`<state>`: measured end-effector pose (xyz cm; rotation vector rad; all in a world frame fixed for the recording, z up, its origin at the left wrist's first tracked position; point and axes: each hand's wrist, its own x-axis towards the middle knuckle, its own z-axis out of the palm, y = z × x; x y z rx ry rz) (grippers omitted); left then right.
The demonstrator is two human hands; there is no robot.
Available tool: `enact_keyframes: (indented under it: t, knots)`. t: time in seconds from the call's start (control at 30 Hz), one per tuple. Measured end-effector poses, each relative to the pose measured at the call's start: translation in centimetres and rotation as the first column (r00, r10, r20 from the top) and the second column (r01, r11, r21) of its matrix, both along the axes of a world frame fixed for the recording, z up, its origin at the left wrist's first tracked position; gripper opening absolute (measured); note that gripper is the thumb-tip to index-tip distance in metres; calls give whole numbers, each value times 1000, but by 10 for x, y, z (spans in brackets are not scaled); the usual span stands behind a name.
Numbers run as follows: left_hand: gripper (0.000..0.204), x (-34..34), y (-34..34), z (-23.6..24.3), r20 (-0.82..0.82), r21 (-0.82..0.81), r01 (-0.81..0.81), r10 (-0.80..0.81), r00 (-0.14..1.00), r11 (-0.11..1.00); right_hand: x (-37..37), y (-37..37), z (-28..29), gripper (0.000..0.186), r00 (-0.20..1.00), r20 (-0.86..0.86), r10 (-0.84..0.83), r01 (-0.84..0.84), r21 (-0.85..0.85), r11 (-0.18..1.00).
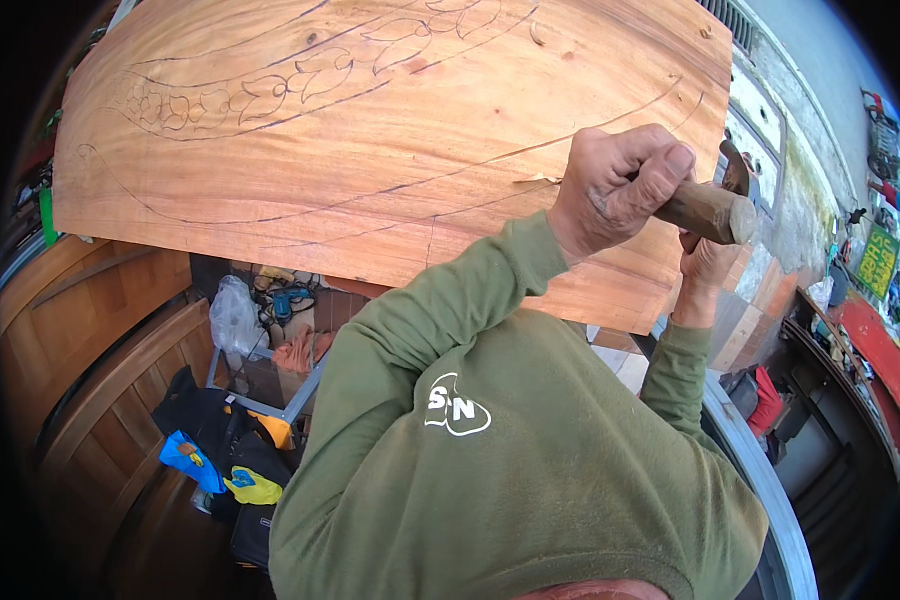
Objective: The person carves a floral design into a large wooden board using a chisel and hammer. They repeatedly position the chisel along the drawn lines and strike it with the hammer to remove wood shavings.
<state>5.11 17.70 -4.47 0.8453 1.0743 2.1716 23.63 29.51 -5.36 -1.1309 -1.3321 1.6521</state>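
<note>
My left hand (620, 185) is closed around a thick wooden tool handle (710, 212), held above the right end of a large wooden board (530, 110). The handle's blunt end faces me. Right behind it rises a dark curved metal piece (736, 168); whether it belongs to the same tool I cannot tell. My right hand (708, 268), partly hidden behind the handle, is by the board's right edge with its fingers curled; what it grips is out of sight. Dark drawn lines mark the board, with a leaf-and-flower pattern (300, 85) at the upper left.
A thin wood shaving (536, 180) lies by my left hand. Under the board's near side are a clear plastic bag (234, 315), power tools (288, 302) and a metal-framed box (310, 390). Curved wooden panels (100, 290) stand at left. A metal rail (760, 490) runs along my right.
</note>
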Motion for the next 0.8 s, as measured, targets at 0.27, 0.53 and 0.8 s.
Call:
enact_keyframes:
  t: [0.27,0.53,0.8]
  knots:
    - [59,-64,-3,29,383,37,-132,108,917,991,-41,-11,-4,43,965,-155,214,-233,-117,966]
    - [35,-100,-15,10,134,11,-424,418,898,906,-63,-67,24,70,852,-94,515,-522,-88,848]
    - [57,-103,-26,39,186,16,-531,519,834,847,-75,-73,1,71,678,369,636,-728,217,650]
